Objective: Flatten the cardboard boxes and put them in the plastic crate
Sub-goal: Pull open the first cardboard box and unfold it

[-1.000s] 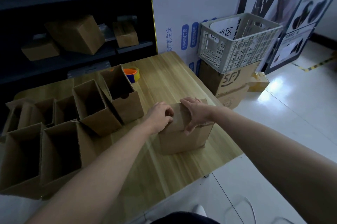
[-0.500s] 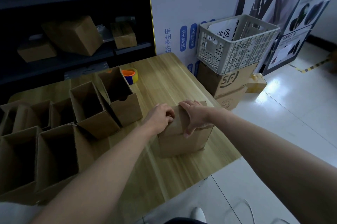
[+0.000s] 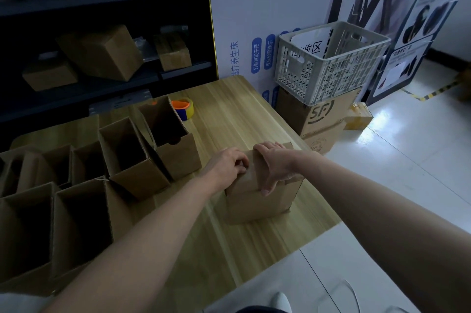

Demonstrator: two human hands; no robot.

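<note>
Looking down from my head, I have one closed box (image 3: 257, 201) standing on the table (image 3: 229, 118) near its right edge, and both hands are on its top. My left hand (image 3: 226, 164) is curled tight, fingertips tucked in at the top seam. I cannot tell whether they have caught a flap edge or only pick at it. My right hand (image 3: 276, 166) spans the top wide, fingers hooked over the far edge and thumb (image 3: 265, 190) down the near face, steadying the box. I judge this as the opening step: the box is not yet flat, and the open boxes (image 3: 132, 157) to my left wait their turn. Next the seam must come free so the flaps lift and the walls fold. The crate (image 3: 331, 62) sits off the table to the right on a carton (image 3: 318, 113), well apart, so it will be a reach.
</note>
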